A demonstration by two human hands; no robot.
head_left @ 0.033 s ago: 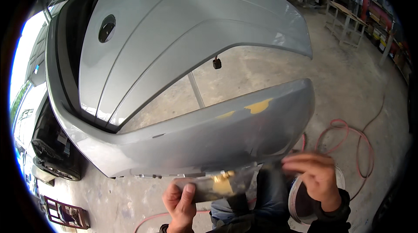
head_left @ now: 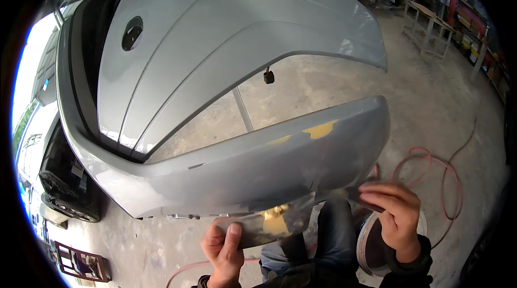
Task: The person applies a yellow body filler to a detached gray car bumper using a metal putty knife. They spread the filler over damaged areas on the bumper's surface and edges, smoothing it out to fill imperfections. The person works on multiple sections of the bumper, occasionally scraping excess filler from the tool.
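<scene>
left hand [head_left: 223, 247] gripping metal board [head_left: 264, 226] with yellow filler [head_left: 276, 224], right hand [head_left: 396, 215] pinching spreader [head_left: 358, 195] on grey bumper [head_left: 258, 164] at 12 o'clock

Red hose [head_left: 431, 161] coiled on concrete floor [head_left: 431, 94], wooden workbench [head_left: 425, 24] far right, parked car [head_left: 59, 180] at left.

Daylight pours in from the left edge of the frame, blown out to white there, and lays soft sheen on the grey bumper panel [head_left: 226, 62]. Fisheye bending curves everything toward a black rim. The lower centre sits in shadow, slightly soft.
</scene>
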